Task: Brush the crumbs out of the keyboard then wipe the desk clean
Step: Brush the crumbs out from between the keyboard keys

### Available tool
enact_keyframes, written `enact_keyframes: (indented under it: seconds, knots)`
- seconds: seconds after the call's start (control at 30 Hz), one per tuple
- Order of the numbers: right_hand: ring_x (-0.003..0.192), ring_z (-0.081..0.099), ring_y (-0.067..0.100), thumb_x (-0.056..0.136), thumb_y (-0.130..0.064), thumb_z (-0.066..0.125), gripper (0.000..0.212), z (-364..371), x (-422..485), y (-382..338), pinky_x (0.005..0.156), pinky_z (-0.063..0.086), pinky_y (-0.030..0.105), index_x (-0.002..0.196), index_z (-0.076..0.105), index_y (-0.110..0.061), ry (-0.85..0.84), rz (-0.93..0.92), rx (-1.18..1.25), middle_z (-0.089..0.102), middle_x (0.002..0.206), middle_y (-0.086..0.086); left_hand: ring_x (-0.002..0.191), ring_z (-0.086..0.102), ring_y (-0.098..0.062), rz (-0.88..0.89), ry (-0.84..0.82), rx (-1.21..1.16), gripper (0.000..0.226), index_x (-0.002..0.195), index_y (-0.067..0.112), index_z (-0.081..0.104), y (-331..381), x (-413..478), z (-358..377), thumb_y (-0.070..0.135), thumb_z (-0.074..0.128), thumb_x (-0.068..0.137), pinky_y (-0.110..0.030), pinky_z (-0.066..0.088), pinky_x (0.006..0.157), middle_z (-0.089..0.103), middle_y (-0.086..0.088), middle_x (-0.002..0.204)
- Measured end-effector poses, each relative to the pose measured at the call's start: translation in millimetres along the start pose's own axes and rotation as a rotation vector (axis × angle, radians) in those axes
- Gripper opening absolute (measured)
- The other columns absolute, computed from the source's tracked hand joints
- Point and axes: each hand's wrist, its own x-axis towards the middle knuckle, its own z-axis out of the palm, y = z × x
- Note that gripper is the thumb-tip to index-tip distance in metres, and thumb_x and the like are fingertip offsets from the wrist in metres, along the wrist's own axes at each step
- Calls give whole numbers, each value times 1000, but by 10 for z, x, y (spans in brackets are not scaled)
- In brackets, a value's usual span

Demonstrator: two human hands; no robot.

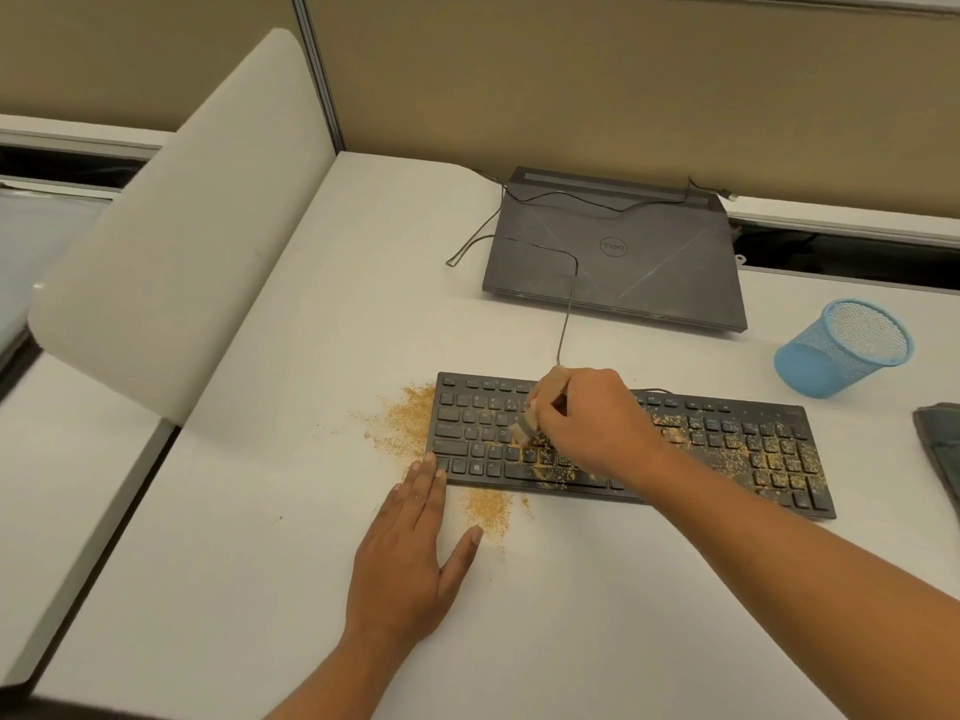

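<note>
My right hand (pixel 587 426) grips a small wooden brush (pixel 548 394), with the bristles down on the keys just left of the middle of the keyboard (pixel 727 439). My left hand (pixel 410 553) lies flat and relaxed on the desk (pixel 571 626), fingers straight. Its fingertips touch the keyboard's front left corner, and I judge it is bracing the board.

The keyboard sits mid-desk, between the near edge and a closed laptop (pixel 613 252) at the back edge. Crumbs (pixel 410 423) are heaped on the desk just off its left end, and another patch lies just beside its front edge. The left keys look mostly clean, but the right half is thickly speckled.

So I am in the brushing step, perhaps halfway through. The next move calls for short strokes along the rows toward the right end, pushing the grit off an edge. Wiping has not begun. A dark cloth (pixel 940 444) at the desk's right edge looks meant for it.
</note>
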Motion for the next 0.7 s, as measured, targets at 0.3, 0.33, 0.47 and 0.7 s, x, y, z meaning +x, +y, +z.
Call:
enact_keyframes:
  seconds: [0.3,0.33,0.47,0.7]
  knots:
    - [64,58,-14,98,-19,57,18,-56,-161,169,57,37,6,93,74,-16,-92,-74,44,67,82,-16,148,16,-6,-5,26,23,74,151,13,35,56,-2,-22,64,27,98,-22,14,119,25,2,160]
    - [64,58,-16,98,-18,57,18,-52,-170,179,57,38,5,92,74,-15,-98,-79,68,68,82,-15,148,17,-6,-6,29,24,74,151,13,35,60,0,-20,65,27,98,-23,15,119,25,3,161]
    - [67,54,-22,98,-15,57,17,-114,-238,207,55,38,2,90,72,-13,34,-91,112,60,73,-21,148,17,-6,-11,44,32,76,151,14,35,66,-16,-7,66,27,97,-25,18,119,24,4,161]
    - [69,56,-5,98,-23,58,16,0,-242,168,67,50,18,92,72,-20,-10,-77,-26,64,80,-16,149,16,-8,-7,43,22,77,152,13,33,43,-16,5,67,25,97,-26,16,119,23,3,161]
